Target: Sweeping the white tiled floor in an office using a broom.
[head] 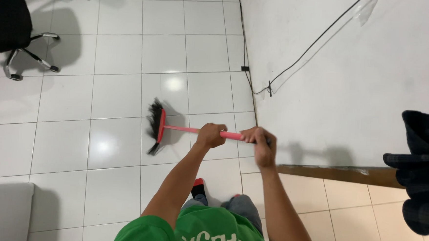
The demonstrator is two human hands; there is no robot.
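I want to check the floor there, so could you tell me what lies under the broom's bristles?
Under the broom bristles are glossy white floor tiles and the broom's shadow; no dirt shows, though the patch beneath the bristles is covered.

White tiled floor bears broom bristles, office chair, grey box
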